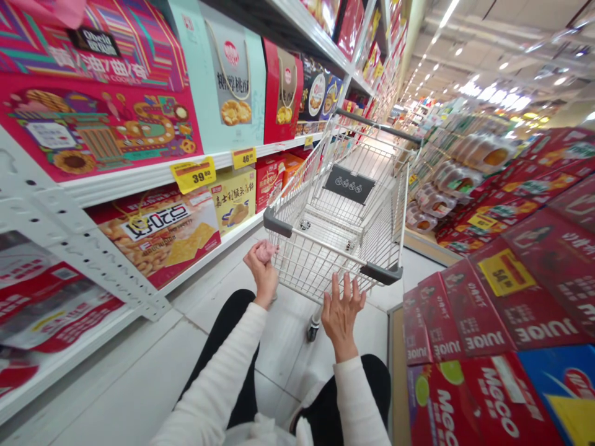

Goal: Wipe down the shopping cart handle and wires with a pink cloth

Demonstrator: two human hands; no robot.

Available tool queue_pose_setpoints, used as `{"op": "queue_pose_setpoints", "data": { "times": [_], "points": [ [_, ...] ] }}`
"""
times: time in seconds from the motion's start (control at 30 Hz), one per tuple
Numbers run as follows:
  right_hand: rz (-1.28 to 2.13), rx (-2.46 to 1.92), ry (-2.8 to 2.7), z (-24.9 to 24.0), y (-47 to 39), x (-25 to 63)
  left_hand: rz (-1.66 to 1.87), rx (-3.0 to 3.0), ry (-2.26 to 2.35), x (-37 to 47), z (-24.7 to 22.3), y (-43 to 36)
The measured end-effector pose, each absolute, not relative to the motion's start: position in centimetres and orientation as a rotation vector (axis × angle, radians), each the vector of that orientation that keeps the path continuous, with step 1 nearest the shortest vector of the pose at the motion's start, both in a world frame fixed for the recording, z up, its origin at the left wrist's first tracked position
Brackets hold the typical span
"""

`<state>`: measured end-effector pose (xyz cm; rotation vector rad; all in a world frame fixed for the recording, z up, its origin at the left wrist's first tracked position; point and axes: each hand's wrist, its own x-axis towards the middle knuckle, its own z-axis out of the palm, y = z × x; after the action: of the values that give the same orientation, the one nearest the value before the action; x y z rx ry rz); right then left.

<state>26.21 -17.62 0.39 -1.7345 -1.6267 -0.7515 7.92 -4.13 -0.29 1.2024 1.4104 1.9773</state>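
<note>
A wire shopping cart [320,260] stands in front of me, its end with grey corner bumpers nearest and its dark handle bar at the far side. My left hand [263,272], beside the cart's left corner, is closed around a small crumpled pink cloth [266,250]. At the near wire panel, my right hand [341,310] has its fingers spread and its back toward me. It holds nothing; whether the fingertips touch the wires I cannot tell. A dark sign plate [352,184] hangs inside the cart, and no goods show in its basket.
On the left, shelves hold cookie gift boxes [235,80] and cracker boxes [160,232] with yellow price tags [193,175]. Stacked red juice cartons [469,310] line the right side. Wrapped bottle packs [446,186] stand farther back. White floor tiles [209,328] lie underneath.
</note>
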Motion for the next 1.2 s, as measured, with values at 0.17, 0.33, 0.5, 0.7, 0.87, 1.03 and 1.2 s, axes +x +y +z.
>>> {"op": "queue_pose_setpoints", "data": {
  "times": [0.17,0.33,0.5,0.7,0.87,1.03,1.2],
  "points": [
    [-0.709,-1.779,-1.616,-1.4,-18.5,26.4,1.941,1.271,1.44,9.5,-1.0,-4.5],
    [-0.636,-1.806,-1.516,-0.8,-18.2,26.1,1.916,1.456,1.43,14.1,-3.8,-7.6],
    [-0.594,-1.81,-1.558,-1.3,-18.7,26.5,1.852,1.536,1.536,11.5,-3.0,-6.7],
    [-0.489,-1.787,-1.525,-1.8,-18.7,26.3,1.873,1.535,1.471,8.4,-1.0,-6.0],
    [-0.417,-1.727,-1.495,-1.5,-18.6,26.3,1.71,1.568,1.028,9.6,-1.9,-8.1],
    [-0.387,-1.672,-1.543,-1.5,-18.7,26.6,1.693,1.366,1.106,8.1,-1.9,-7.0],
    [-0.376,-1.635,-1.522,-1.4,-18.5,26.4,1.854,1.436,1.431,7.6,-0.2,-6.2]
  ]
}}
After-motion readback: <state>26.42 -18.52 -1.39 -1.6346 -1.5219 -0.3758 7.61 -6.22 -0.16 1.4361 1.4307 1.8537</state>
